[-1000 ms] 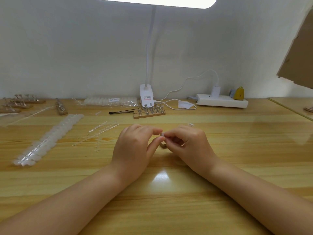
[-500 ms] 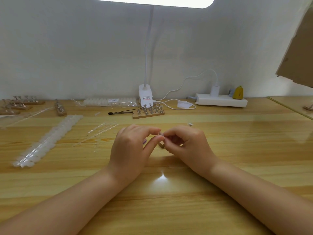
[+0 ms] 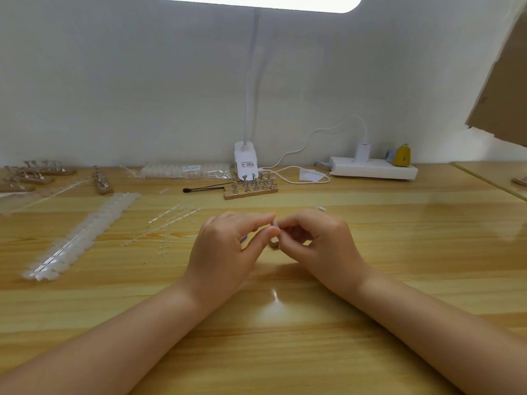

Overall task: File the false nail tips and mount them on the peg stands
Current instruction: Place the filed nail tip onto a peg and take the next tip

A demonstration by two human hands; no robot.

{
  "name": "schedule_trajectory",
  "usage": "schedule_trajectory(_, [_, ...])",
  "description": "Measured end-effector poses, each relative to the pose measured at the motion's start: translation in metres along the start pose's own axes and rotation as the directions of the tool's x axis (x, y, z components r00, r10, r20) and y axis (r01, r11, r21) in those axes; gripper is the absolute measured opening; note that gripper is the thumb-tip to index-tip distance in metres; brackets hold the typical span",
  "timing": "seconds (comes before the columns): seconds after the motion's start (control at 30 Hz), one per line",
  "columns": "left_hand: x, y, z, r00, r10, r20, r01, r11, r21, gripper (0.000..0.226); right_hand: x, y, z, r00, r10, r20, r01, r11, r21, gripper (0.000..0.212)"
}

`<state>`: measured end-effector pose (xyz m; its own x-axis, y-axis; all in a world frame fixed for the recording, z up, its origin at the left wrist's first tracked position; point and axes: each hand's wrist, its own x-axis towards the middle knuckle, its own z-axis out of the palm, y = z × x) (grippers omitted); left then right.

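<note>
Both the left hand (image 3: 225, 246) and right hand (image 3: 316, 240) pinch one tiny pale translucent nail tip (image 3: 275, 224) between them; squeeze unevenly and it could flick away across the glossy wooden desk (image 3: 285, 352)

Table (image 3: 370, 252): pale wood grain under a glossy, reflective finish. Peg stand (image 3: 251, 192), just in front of the lamp base (image 3: 245, 161): raw matt wood block with shiny metal pegs. Lamp base: smooth white plastic. Nail tip strip (image 3: 82, 235), far left of the lamp base: translucent, milky plastic, glossy. Power strip (image 3: 373, 171), right of the lamp base: smooth white plastic. Cardboard (image 3: 504, 89), upper right: brown, matt, rough-edged.
</note>
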<state>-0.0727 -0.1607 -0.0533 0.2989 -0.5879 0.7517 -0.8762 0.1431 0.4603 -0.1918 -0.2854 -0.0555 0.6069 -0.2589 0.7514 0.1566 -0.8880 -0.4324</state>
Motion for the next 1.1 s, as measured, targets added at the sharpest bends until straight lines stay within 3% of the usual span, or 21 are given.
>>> schedule_trajectory(0.13, [0.0, 0.003, -0.002, 0.999, -0.028, -0.027, 0.027, 0.999, -0.02, 0.039, 0.0, 0.002, 0.0, 0.998, 0.057, -0.04, -0.058, 0.998, -0.014, 0.005])
schedule_trajectory(0.27, [-0.001, 0.002, -0.001, 0.997, -0.064, -0.038, 0.064, 0.998, 0.006, 0.027, 0.0, 0.006, -0.001, 0.979, 0.2, -0.034, -0.199, 0.98, 0.022, 0.006])
schedule_trajectory(0.5, [0.0, 0.001, 0.005, 0.989, -0.144, 0.029, 0.142, 0.987, 0.076, 0.024, 0.005, 0.016, 0.002, 0.916, 0.4, 0.024, -0.392, 0.907, -0.156, 0.018])
schedule_trajectory(0.7, [0.001, 0.0, 0.004, 0.985, -0.158, 0.068, 0.148, 0.98, 0.13, 0.028, 0.007, 0.013, 0.001, 0.859, 0.501, 0.108, -0.448, 0.836, -0.318, 0.02])
schedule_trajectory(0.93, [0.0, 0.002, 0.003, 0.982, -0.157, 0.104, 0.14, 0.977, 0.158, 0.032, 0.006, 0.006, -0.006, 0.885, 0.452, 0.113, -0.381, 0.842, -0.383, 0.021])
schedule_trajectory(1.03, [0.0, 0.001, 0.001, 0.981, -0.163, 0.109, 0.144, 0.976, 0.166, 0.032, 0.005, 0.006, -0.024, 0.959, 0.28, 0.032, -0.237, 0.863, -0.446, 0.035])
schedule_trajectory(1.1, [0.0, 0.0, 0.0, 0.979, -0.168, 0.113, 0.147, 0.974, 0.171, 0.032, 0.009, 0.014, -0.044, 0.98, 0.198, 0.002, -0.161, 0.804, -0.573, 0.041])
